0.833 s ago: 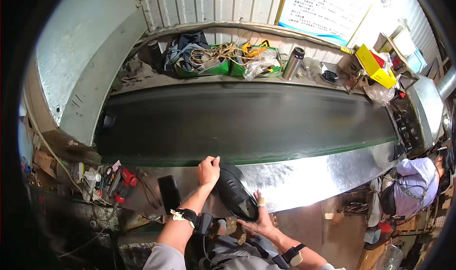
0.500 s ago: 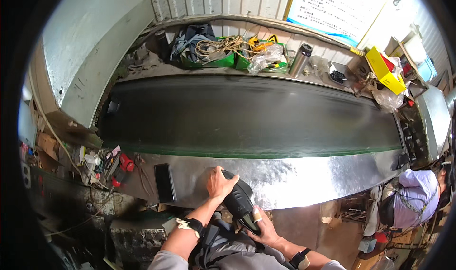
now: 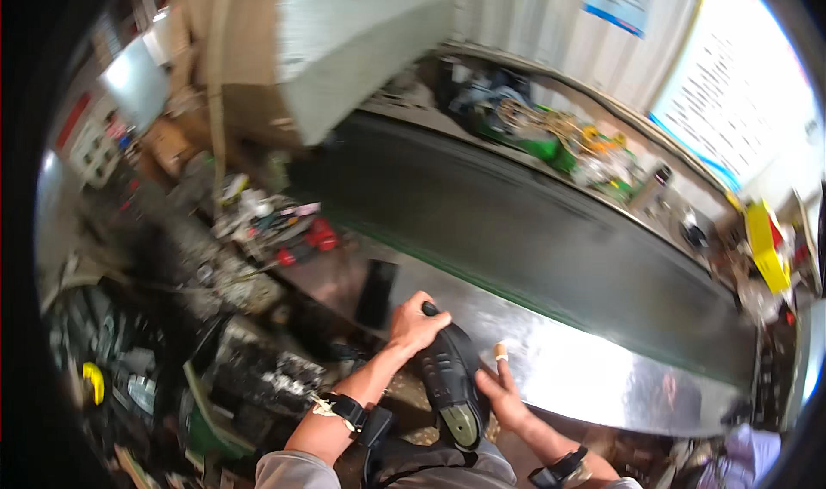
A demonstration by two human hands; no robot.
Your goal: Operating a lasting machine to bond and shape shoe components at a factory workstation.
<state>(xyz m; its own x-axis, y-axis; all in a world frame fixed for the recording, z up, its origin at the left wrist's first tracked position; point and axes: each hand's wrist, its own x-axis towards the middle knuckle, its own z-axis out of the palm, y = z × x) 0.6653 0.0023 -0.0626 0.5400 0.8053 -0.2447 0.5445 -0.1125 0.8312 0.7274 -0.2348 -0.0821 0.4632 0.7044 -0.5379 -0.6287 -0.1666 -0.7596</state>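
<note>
A black shoe (image 3: pixel 445 364) is held tilted over the near edge of the metal ledge, its grey-green end toward me. My left hand (image 3: pixel 413 327) is closed around its far end, with thumb and fingers wrapped over it. Beside its right side is my right hand (image 3: pixel 508 396), fingers apart and one finger stretched out with a tan covering on its tip. Whether its thumb side touches the shoe I cannot tell. Left of the shoe, a flat black rectangular object (image 3: pixel 377 294) lies on the ledge.
Beyond the metal ledge (image 3: pixel 551 351) runs a wide dark conveyor belt (image 3: pixel 516 222). Red-handled tools (image 3: pixel 320 234) lie at the ledge's left end. Green bins with cords (image 3: pixel 551 149), a metal flask (image 3: pixel 652 186) and a yellow box (image 3: pixel 766 246) stand along the far side.
The view has swung left and tilted. My right hand has loosened from the shoe's near end and moved up to its right side. My left hand keeps its hold.
</note>
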